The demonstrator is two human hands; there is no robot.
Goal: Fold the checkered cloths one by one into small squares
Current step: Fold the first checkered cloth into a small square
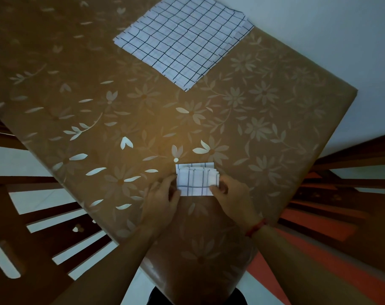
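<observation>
Two bare forearms reached up from the bottom edge of the frame to a small folded checkered cloth [196, 181], just below centre. It lay on a worktop [121, 119] under a brown cover printed with pale flowers.

The left hand [163, 195] pinched the cloth's left edge between thumb and fingers. The right hand [234, 195], with a red bracelet [256, 227] on its wrist, pinched the right edge with its fingers curled in. The cloth was white with thin dark lines. It was already folded down to a compact bundle of several layers, and the layer edges showed stepped along its upper and right sides.

Well apart from it, at the upper centre of the frame, a stack of checkered cloths [182, 40] lay flat and much larger, near the far edge of the worktop. Its corners were fanned slightly on the right.

The cloth looked thin, light and soft, with no stiffness of its own. A bundle like this would likely spring open or slide out of line if released carelessly. The cover looked smooth, so the bundle might slip rather than stay put. The safest hold seemed to be at the two opposite edges, pinching all the layers together. Flat fingers pressed along a crease would likely help each fold set.

Dark wooden chairs [22, 227] stood at the lower left and right of the frame.
</observation>
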